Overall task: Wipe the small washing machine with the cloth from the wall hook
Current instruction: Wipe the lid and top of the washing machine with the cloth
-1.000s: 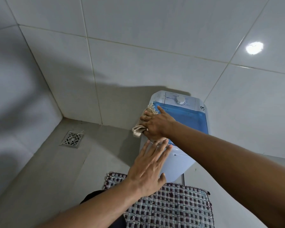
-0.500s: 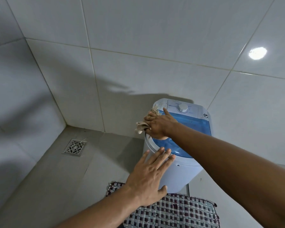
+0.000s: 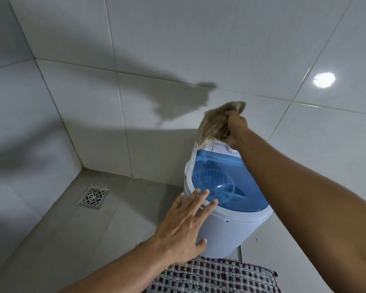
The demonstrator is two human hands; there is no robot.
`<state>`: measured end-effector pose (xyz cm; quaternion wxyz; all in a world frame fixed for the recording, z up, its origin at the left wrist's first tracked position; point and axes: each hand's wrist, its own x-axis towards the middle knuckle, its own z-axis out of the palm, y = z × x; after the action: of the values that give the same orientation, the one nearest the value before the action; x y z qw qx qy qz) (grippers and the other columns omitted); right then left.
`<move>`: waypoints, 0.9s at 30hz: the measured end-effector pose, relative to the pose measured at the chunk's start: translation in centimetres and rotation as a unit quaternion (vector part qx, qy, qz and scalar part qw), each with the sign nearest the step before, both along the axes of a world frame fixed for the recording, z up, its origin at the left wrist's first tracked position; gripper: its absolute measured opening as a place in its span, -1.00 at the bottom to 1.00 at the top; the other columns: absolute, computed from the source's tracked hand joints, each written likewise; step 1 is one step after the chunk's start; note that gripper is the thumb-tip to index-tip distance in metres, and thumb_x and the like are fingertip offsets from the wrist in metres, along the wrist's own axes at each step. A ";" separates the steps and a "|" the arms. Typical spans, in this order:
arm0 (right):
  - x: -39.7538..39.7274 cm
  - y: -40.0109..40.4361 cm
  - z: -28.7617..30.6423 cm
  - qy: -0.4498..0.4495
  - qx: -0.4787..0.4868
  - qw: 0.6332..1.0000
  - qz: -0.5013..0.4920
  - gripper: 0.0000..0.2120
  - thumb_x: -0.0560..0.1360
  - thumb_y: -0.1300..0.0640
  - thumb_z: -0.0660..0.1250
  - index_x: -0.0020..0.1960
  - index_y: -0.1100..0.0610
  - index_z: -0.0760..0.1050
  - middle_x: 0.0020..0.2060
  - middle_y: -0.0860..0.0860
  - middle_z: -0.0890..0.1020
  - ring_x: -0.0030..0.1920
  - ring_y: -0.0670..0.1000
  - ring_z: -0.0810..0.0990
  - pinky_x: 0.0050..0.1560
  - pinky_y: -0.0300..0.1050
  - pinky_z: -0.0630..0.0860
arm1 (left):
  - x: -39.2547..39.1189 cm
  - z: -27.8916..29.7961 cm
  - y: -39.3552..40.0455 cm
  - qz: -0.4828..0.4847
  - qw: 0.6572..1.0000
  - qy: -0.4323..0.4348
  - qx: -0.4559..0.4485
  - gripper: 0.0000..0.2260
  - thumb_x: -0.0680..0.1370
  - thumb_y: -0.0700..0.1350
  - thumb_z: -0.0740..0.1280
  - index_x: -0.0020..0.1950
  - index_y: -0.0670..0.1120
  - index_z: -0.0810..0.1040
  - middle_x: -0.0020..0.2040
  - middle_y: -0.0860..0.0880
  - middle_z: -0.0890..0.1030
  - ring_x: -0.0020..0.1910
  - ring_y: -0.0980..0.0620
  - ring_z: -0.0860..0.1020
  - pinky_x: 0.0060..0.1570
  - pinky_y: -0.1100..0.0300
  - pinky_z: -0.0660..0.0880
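A small white washing machine (image 3: 226,235) with a clear blue lid (image 3: 237,187) stands against the tiled wall. My right hand (image 3: 237,127) is shut on a beige cloth (image 3: 216,123), held up above the machine's back left corner, over the control panel; the cloth's lower fringe hangs at that corner. My left hand (image 3: 184,227) is open with fingers spread, fingertips resting on the front left rim of the lid. The control knob is mostly hidden behind my right wrist.
A checked woven mat (image 3: 211,275) lies on the floor in front of the machine. A metal floor drain (image 3: 93,196) sits in the grey floor at left. White tiled walls meet in a corner at left.
My right hand has lifted the cloth off the lid's left edge, up and back above the control panel. The left hand has moved onto the lid rim. The view has tilted up.
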<state>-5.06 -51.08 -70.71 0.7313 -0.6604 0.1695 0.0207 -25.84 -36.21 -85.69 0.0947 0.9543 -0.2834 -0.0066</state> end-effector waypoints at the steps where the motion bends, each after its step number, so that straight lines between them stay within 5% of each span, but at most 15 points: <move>1: 0.7 -0.6 0.2 -0.013 -0.006 1.000 -0.025 -0.74 0.69 0.05 0.11 0.22 0.19 0.42 -0.09 0.14 0.62 -0.02 0.17 0.65 0.16 0.21 0.62 | 0.0 -0.3 0.2 0.005 1.000 0.006 0.003 -0.09 0.58 0.21 0.31 0.66 0.15 -0.30 0.67 0.01 -0.39 0.64 0.01 -0.36 0.63 -0.15 -0.18; 4: 2.0 -1.7 -0.2 -0.053 -0.205 0.974 -0.078 -0.57 0.65 -0.02 0.10 0.39 0.20 0.45 0.18 0.19 0.64 0.24 0.24 0.60 0.27 0.12 0.54 | -0.1 -1.1 0.4 0.001 1.000 0.018 0.007 -0.03 0.57 0.21 0.31 0.63 0.15 -0.41 0.63 0.04 -0.49 0.60 0.04 -0.46 0.63 -0.13 -0.20; 7: 1.7 -2.0 -2.4 -0.106 -0.459 0.882 -0.032 -0.57 0.67 -0.01 0.06 0.44 0.16 0.37 0.25 0.30 0.60 0.27 0.32 0.55 0.20 0.11 0.45 | 0.0 -1.0 0.5 -0.005 0.999 0.032 -0.009 0.00 0.55 0.19 0.33 0.61 0.17 -0.45 0.60 0.08 -0.53 0.58 0.08 -0.49 0.64 -0.06 -0.22; 9: 1.8 -1.5 -4.6 -0.086 -0.546 0.832 0.034 -0.60 0.67 -0.02 0.05 0.42 0.11 0.36 0.23 0.29 0.61 0.23 0.32 0.57 0.10 0.08 0.43 | 0.1 -0.8 0.7 -0.010 0.999 0.040 -0.020 0.01 0.54 0.18 0.35 0.61 0.19 -0.44 0.60 0.11 -0.53 0.58 0.12 -0.49 0.64 -0.02 -0.24; 12: 2.8 -0.5 -7.9 -0.011 -0.648 0.748 0.146 -0.46 0.63 -0.12 -0.01 0.51 0.10 0.32 0.43 0.26 0.47 0.44 0.31 0.42 0.41 0.18 0.32 | 0.2 -0.7 0.9 -0.016 0.999 0.042 -0.029 0.01 0.53 0.16 0.35 0.61 0.20 -0.43 0.60 0.14 -0.53 0.57 0.15 -0.49 0.64 0.00 -0.20; 14: 3.5 0.4 -9.3 0.024 -0.697 0.690 0.194 -0.36 0.63 -0.12 -0.06 0.65 0.10 0.04 0.61 0.27 0.17 0.61 0.33 0.11 0.59 0.25 0.01 | 0.1 -0.9 0.8 -0.016 0.999 0.038 -0.035 0.01 0.52 0.14 0.35 0.61 0.20 -0.43 0.60 0.14 -0.53 0.57 0.15 -0.48 0.64 0.00 -0.17; 17: 4.2 1.3 -9.8 0.034 -0.704 0.674 0.222 -0.33 0.64 -0.12 -0.09 0.67 0.04 -0.21 0.65 0.24 -0.07 0.64 0.33 -0.10 0.62 0.23 -0.16 | 0.1 -1.1 0.7 -0.017 0.998 0.036 -0.042 0.03 0.50 0.14 0.36 0.61 0.21 -0.43 0.60 0.15 -0.52 0.58 0.15 -0.47 0.64 0.00 -0.15; 27: 4.4 2.8 -11.0 0.013 -0.704 0.670 0.233 -0.37 0.64 -0.17 -0.06 0.66 -0.14 -0.16 0.65 0.21 -0.21 0.62 0.36 -0.26 0.61 0.26 -0.24 | 0.3 -0.7 0.8 -0.023 0.997 0.051 -0.055 0.02 0.50 0.14 0.35 0.60 0.24 -0.43 0.59 0.19 -0.53 0.56 0.20 -0.50 0.60 0.12 -0.25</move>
<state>-0.67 -48.27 -81.70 0.0179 -0.9970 -0.0169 0.0734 -25.53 -35.39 -86.35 0.1616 0.9393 -0.2998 -0.0420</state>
